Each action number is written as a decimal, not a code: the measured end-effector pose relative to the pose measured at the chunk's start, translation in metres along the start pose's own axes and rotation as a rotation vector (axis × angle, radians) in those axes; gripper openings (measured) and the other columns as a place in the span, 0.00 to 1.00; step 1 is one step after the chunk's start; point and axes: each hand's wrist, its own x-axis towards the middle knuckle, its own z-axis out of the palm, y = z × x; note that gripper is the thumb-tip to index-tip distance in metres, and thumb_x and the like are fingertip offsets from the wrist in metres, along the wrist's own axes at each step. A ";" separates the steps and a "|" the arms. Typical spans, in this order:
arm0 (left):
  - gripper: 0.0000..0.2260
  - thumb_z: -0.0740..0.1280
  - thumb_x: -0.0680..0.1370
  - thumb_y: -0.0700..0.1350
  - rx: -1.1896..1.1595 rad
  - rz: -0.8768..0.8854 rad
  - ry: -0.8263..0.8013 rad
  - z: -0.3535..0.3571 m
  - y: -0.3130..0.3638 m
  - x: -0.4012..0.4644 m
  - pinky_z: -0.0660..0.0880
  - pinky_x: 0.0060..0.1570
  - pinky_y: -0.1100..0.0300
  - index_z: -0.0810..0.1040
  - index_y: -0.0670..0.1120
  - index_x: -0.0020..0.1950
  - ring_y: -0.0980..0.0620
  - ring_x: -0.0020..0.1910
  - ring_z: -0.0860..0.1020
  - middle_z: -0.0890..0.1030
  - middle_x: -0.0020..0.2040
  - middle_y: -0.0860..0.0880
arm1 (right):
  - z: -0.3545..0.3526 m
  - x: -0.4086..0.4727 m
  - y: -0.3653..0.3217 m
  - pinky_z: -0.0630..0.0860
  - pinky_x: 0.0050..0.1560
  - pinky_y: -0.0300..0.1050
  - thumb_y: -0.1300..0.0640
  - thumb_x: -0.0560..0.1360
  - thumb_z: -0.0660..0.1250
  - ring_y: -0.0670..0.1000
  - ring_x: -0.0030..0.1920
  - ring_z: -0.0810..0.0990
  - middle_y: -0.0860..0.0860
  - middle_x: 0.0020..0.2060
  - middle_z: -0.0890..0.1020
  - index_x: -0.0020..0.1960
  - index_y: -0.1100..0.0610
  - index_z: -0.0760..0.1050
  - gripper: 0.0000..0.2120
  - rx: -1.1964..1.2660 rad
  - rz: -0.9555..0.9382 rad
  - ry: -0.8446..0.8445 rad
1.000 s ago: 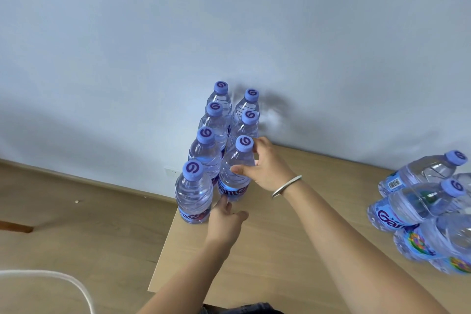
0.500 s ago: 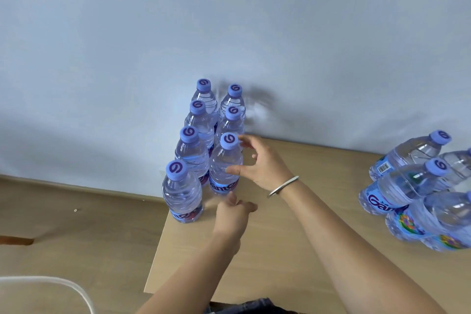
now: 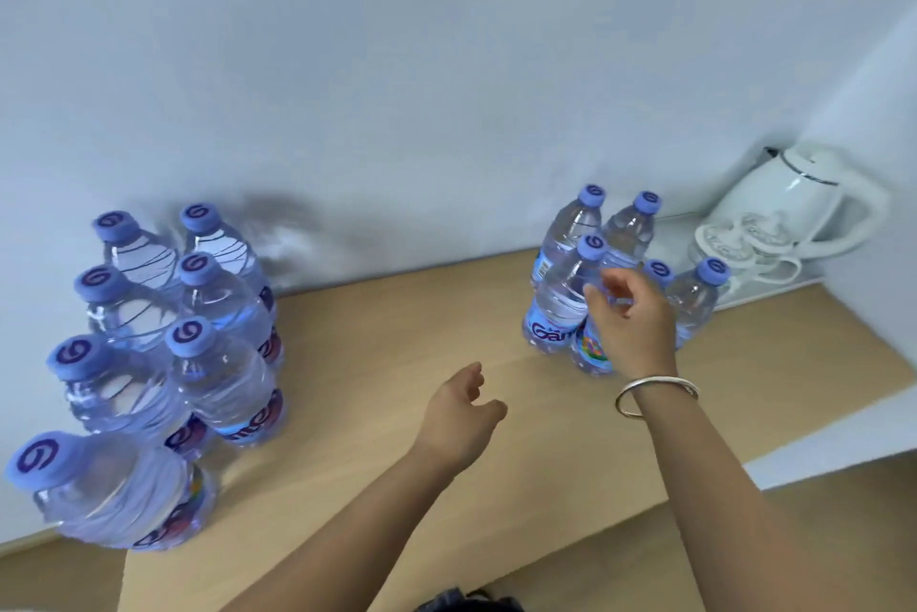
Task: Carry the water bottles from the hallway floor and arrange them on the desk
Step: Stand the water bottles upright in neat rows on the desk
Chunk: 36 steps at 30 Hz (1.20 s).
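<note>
Two hands reach across a desk lined with water bottles.

The right hand, a silver bangle on its wrist, has curled fingers at the nearest bottle of the right-hand cluster; whether it grips it cannot be told. The left hand hovers over bare desk with fingers loosely curled, holding nothing. To the left of that hand, seven bottles stand upright in two rows at the desk's left end. Behind the right-hand cluster, a white kettle and cups sit in the desk's far corner.
</note>
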 end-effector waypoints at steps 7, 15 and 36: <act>0.28 0.66 0.75 0.39 0.111 0.008 -0.152 0.046 0.023 0.016 0.70 0.59 0.60 0.63 0.44 0.73 0.52 0.62 0.72 0.72 0.67 0.46 | -0.025 0.021 0.029 0.70 0.50 0.47 0.59 0.67 0.74 0.57 0.47 0.74 0.51 0.43 0.71 0.50 0.64 0.72 0.17 -0.061 0.070 0.277; 0.25 0.67 0.74 0.40 0.105 -0.021 -0.156 0.038 0.025 0.021 0.70 0.52 0.63 0.67 0.44 0.71 0.51 0.60 0.74 0.74 0.58 0.50 | -0.018 0.028 0.045 0.70 0.50 0.51 0.50 0.70 0.71 0.62 0.55 0.75 0.63 0.50 0.78 0.52 0.66 0.73 0.21 -0.216 0.172 0.156; 0.37 0.83 0.54 0.48 -0.754 0.006 -0.645 -0.034 0.005 -0.016 0.79 0.49 0.58 0.74 0.42 0.60 0.47 0.48 0.82 0.82 0.52 0.43 | -0.039 -0.010 -0.079 0.74 0.49 0.43 0.42 0.54 0.79 0.54 0.44 0.77 0.62 0.37 0.79 0.43 0.57 0.82 0.25 0.784 0.055 -0.490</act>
